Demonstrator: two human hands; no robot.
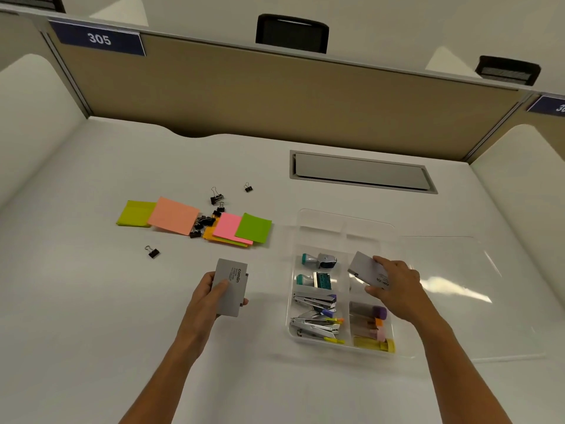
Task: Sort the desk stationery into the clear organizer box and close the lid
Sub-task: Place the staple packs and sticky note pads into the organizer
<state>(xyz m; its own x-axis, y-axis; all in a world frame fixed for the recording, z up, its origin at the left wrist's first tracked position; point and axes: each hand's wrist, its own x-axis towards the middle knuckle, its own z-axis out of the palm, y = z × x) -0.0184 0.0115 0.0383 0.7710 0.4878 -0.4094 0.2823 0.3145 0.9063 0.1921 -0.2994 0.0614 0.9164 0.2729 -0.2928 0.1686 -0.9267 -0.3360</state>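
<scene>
The organizer box (342,301) sits on the desk (91,301) to the right, its lid (477,295) lying flat just right of it. In its left compartments, two stamps (319,270) lie behind the staplers (315,316). The right hand (394,286) holds a stamp pad (365,269) over the box's right side; the left hand (211,296) holds another pad (230,286) left of the box. Sticky notes (195,221) and binder clips (203,221) lie behind the left hand, one clip (152,251) nearer, apart from the rest

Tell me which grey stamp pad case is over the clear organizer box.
The grey stamp pad case in the right hand; the left hand's case is over bare desk.
</scene>
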